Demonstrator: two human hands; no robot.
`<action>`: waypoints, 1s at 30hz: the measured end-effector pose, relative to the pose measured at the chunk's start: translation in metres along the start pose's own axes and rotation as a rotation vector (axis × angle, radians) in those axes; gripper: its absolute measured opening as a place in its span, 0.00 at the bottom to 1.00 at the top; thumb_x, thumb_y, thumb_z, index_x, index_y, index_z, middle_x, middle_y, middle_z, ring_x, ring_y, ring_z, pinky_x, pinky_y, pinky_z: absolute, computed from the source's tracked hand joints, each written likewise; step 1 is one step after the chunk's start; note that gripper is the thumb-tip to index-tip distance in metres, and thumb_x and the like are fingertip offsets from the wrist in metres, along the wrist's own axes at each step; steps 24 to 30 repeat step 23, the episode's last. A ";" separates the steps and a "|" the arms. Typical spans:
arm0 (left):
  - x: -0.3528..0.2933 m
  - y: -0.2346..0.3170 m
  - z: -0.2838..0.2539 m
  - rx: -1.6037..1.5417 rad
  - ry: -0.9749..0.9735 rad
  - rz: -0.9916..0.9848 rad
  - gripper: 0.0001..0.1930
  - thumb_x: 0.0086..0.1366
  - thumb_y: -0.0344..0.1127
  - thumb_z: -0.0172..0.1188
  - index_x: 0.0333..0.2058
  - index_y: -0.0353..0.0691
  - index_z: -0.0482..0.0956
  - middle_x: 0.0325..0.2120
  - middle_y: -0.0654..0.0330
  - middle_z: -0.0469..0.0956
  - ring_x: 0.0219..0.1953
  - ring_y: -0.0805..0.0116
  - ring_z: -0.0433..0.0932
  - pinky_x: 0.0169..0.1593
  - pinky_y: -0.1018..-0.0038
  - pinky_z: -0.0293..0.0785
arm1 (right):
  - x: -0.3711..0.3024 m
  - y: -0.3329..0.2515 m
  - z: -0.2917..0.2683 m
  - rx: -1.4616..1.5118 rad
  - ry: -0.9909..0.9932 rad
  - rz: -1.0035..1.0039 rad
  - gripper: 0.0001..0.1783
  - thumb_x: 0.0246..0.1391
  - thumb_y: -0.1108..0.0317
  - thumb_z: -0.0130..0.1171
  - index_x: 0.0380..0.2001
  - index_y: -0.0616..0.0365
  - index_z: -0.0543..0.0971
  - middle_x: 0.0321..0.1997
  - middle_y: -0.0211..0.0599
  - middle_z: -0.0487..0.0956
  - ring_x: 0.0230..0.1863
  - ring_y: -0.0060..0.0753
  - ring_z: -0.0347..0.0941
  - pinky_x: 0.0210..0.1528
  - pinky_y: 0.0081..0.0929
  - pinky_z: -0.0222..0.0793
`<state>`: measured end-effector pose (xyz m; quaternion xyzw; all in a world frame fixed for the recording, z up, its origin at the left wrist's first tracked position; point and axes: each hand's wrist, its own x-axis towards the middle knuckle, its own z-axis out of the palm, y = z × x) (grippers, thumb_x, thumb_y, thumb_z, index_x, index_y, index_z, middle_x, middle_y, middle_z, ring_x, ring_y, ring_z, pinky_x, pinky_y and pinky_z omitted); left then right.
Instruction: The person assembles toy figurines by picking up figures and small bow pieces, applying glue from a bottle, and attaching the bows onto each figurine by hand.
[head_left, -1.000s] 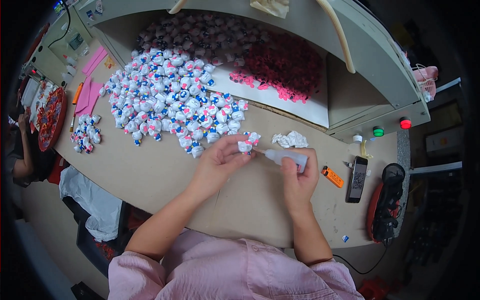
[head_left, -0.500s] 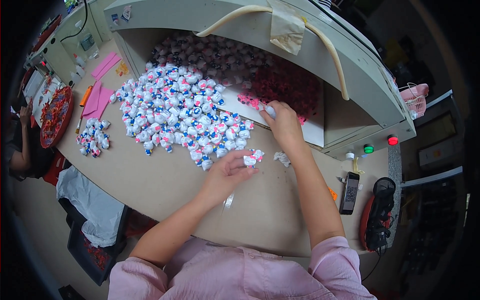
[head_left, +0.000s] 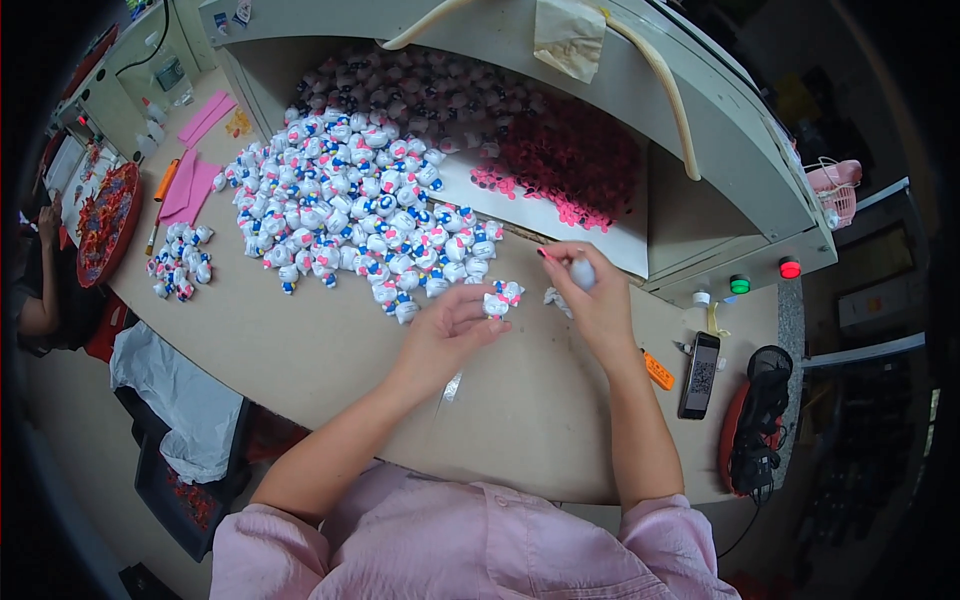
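My left hand [head_left: 448, 335] is closed on a small white cat-shaped figurine [head_left: 495, 304] with pink parts, held at its fingertips above the table. To its right, my right hand [head_left: 597, 305] is closed round a small white bottle [head_left: 583, 273], whose rounded end shows between thumb and fingers. A tiny dark pink piece [head_left: 543, 253] sits at its fingertips. Beyond my hands spreads a big heap of white, blue and pink figurines [head_left: 350, 200]. Loose pink pieces [head_left: 583, 212] lie on a white sheet [head_left: 460, 187] inside the hooded workstation.
The grey hood [head_left: 480, 30] arches over the far side. On the right are a phone [head_left: 700, 375], an orange tool [head_left: 658, 370] and a black pouch [head_left: 757, 425]. A crumpled tissue [head_left: 556, 300] lies beside my right hand. Another person's arm [head_left: 42, 290] shows far left.
My right hand has drawn back from the pink pieces toward me, carrying the bottle and a tiny piece. My left hand keeps the figurine nearly in place, turned slightly.
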<state>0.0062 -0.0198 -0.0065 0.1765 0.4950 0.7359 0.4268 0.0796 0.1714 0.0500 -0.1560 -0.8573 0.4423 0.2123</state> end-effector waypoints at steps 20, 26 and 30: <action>-0.005 -0.007 0.011 0.340 -0.036 0.083 0.21 0.66 0.24 0.58 0.58 0.36 0.72 0.35 0.67 0.75 0.38 0.81 0.75 0.43 0.82 0.72 | -0.066 0.001 0.011 0.699 -0.189 0.623 0.08 0.55 0.73 0.63 0.35 0.55 0.73 0.26 0.27 0.74 0.23 0.17 0.68 0.25 0.14 0.62; -0.006 -0.007 0.009 0.370 -0.038 0.084 0.22 0.66 0.24 0.58 0.58 0.36 0.71 0.35 0.67 0.75 0.38 0.80 0.75 0.43 0.82 0.72 | -0.066 0.002 0.011 0.735 -0.190 0.623 0.10 0.54 0.72 0.64 0.36 0.54 0.73 0.26 0.26 0.74 0.23 0.17 0.68 0.24 0.14 0.62; -0.006 -0.007 0.009 0.370 -0.038 0.084 0.22 0.66 0.24 0.58 0.58 0.36 0.71 0.35 0.67 0.75 0.38 0.80 0.75 0.43 0.82 0.72 | -0.066 0.002 0.011 0.735 -0.190 0.623 0.10 0.54 0.72 0.64 0.36 0.54 0.73 0.26 0.26 0.74 0.23 0.17 0.68 0.24 0.14 0.62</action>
